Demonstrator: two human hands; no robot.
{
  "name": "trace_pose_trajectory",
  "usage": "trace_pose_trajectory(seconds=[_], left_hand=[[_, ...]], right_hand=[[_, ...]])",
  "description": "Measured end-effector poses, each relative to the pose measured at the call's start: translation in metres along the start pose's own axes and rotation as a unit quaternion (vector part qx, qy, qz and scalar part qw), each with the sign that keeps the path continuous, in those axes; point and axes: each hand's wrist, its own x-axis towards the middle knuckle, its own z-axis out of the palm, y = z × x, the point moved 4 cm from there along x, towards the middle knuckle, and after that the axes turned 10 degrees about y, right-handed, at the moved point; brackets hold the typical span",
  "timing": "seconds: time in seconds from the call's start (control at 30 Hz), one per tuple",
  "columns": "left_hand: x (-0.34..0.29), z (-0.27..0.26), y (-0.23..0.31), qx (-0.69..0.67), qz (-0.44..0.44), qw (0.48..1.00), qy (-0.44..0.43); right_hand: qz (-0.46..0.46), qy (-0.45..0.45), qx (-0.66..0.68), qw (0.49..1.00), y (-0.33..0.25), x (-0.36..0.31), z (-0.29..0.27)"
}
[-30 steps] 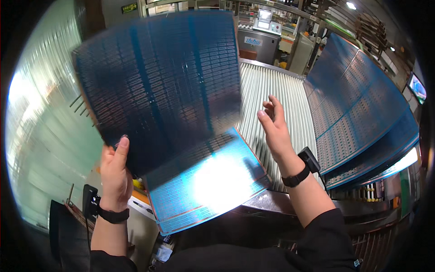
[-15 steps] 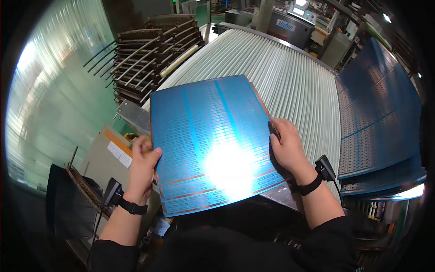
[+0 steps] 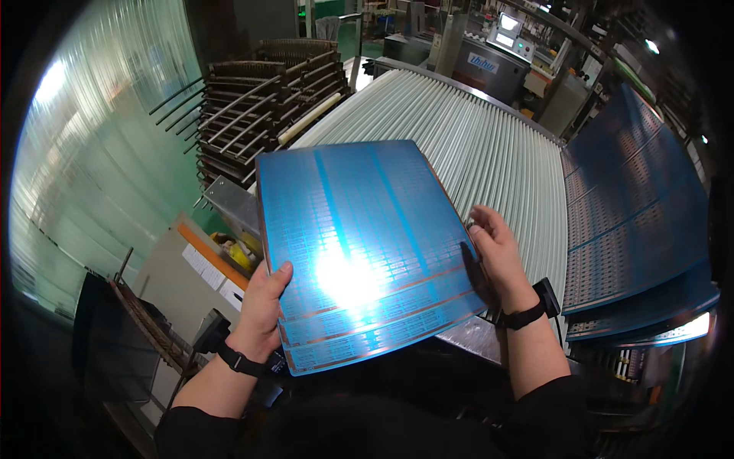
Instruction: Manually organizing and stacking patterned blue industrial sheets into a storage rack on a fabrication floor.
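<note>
A blue circuit board panel with rows of fine printed marks and copper-coloured lines is tilted up in front of me. Bright glare covers part of its lower middle. I cannot tell whether it is one sheet or several laid together. My left hand grips its left edge near the lower corner, thumb on the face and fingers behind. At the right edge is my right hand, its fingers raised and apart and its thumb off the panel's face; a dark reflection of it shows on the panel. Black devices are strapped to both wrists.
A conveyor of pale rollers stretches away behind the panel. Larger blue panels lean at the right. Brown racks with rods are stacked at the far left, before a translucent curtain. A machine with a screen stands behind.
My right hand has loosened from the panel's right edge, its thumb lifting off the face. My left hand has closed more firmly on the left edge. The panel has shifted slightly right and nearer.
</note>
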Motion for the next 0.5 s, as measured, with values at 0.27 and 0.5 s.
trace_pose_trajectory(seconds=[0.27,0.5], left_hand=[[-0.013,0.022,0.074,0.017,0.167,0.986,0.002],[-0.027,0.069,0.086,-0.037,0.276,0.96,-0.005]], right_hand=[[0.144,0.234,0.247,0.929,-0.031,-0.017,-0.023],[0.227,-0.109,0.654,0.713,-0.106,-0.059,0.084]])
